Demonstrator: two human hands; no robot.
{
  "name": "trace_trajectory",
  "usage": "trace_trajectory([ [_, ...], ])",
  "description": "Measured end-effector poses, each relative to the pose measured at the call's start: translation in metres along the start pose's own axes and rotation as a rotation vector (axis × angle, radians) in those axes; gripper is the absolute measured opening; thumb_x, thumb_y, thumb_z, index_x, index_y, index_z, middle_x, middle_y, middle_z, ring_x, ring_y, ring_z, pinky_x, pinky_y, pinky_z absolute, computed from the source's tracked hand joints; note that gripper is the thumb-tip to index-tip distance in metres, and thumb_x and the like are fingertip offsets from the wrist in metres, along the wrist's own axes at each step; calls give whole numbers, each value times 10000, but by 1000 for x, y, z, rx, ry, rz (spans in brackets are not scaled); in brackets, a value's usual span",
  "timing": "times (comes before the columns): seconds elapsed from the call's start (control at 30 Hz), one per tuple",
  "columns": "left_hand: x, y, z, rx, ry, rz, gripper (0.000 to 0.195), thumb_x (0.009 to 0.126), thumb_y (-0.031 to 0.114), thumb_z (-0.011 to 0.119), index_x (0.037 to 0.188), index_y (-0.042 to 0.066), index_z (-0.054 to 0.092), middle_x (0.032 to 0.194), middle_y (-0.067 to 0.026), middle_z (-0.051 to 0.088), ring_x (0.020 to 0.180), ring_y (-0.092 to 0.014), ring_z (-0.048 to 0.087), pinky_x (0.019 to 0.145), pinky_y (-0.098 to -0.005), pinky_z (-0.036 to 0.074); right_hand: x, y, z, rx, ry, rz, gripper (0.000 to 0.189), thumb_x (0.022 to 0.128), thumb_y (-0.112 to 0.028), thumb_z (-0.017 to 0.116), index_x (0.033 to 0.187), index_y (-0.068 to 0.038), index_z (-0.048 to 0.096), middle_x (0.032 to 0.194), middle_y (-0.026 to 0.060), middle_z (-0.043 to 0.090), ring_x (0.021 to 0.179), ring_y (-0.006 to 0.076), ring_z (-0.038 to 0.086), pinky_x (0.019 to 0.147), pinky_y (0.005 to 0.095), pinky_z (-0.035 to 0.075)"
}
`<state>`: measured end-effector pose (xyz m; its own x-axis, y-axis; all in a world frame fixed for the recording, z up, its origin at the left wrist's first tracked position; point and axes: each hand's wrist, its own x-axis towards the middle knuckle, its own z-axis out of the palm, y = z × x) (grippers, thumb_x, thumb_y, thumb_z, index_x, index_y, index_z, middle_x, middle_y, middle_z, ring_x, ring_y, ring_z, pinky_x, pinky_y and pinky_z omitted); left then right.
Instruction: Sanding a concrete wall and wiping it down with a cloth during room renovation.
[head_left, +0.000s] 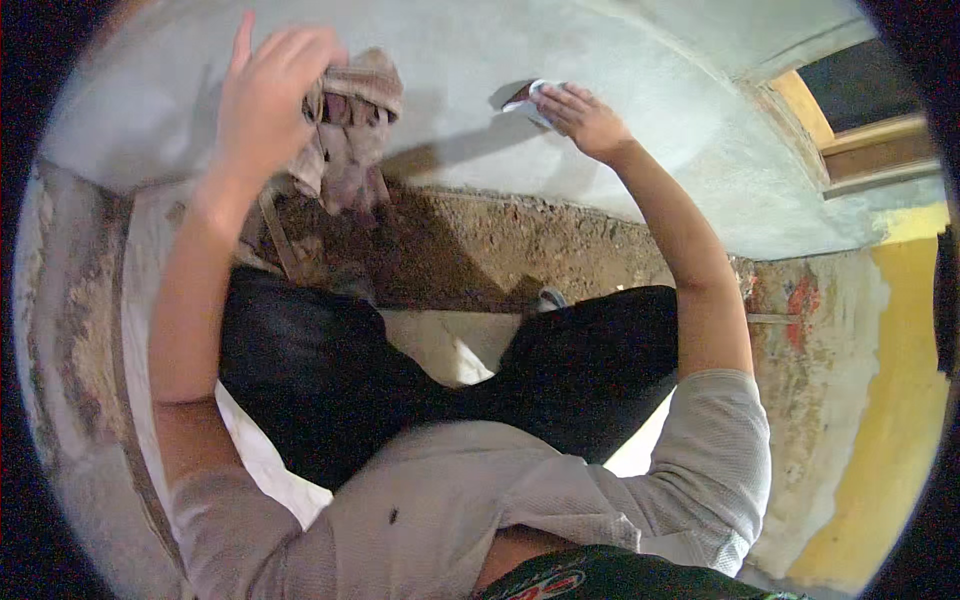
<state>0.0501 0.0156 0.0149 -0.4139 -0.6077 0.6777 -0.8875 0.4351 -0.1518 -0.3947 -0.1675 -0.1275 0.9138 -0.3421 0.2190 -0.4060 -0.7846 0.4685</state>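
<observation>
My right hand (589, 120) presses a small folded sheet (519, 97), brown on one face and white on the other, like sandpaper, flat against the pale grey plastered wall (457, 67). Its shadow falls on the plaster below. My left hand (274, 97) is raised at the upper left and blurred, with one finger stuck out and the others bent. Right beside it hangs a crumpled beige and pinkish cloth (356, 142). Whether the fingers touch or grip this cloth is hidden.
Below the plaster runs a rough brown strip (540, 232). A thin wooden stick (279, 234) leans under the cloth. My dark-trousered legs (300, 367) are spread before the wall. At right are a wood-framed opening (862, 142) and a wall with peeling yellow paint (892, 375).
</observation>
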Motion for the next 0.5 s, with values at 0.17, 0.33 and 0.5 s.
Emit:
trace_trajectory([
  [0.17, 0, 1, 4, 0, -32, 43, 430, 689, -19, 741, 1086, 121, 649, 1219, -30, 677, 1242, -252, 610, 1251, -575, 192, 4, 18, -7, 24, 67, -33, 557, 942, -125, 510, 1499, -134, 517, 1599, 18, 454, 1468, 229, 427, 1211, 431, 378],
  [0.33, -3, 0, 15, 52, -100, 13, 447, 716, -25, 731, 1127, 127, 649, 1250, -30, 670, 1270, -236, 599, 1264, -543, 190, 4, 36, -34, -98, 164, -67, 509, 920, -114, 553, 1428, -100, 582, 1604, 11, 449, 1493, 228, 397, 1197, 460, 389],
  [0.5, -6, -10, 35, 50, -145, 44, 459, 729, -8, 737, 1156, 132, 646, 1285, -29, 659, 1290, -228, 587, 1268, -542, 182, -29, -28, 26, -37, -140, 98, 478, 914, -165, 605, 1383, -74, 614, 1575, -2, 488, 1491, 211, 397, 1213, 441, 367],
])
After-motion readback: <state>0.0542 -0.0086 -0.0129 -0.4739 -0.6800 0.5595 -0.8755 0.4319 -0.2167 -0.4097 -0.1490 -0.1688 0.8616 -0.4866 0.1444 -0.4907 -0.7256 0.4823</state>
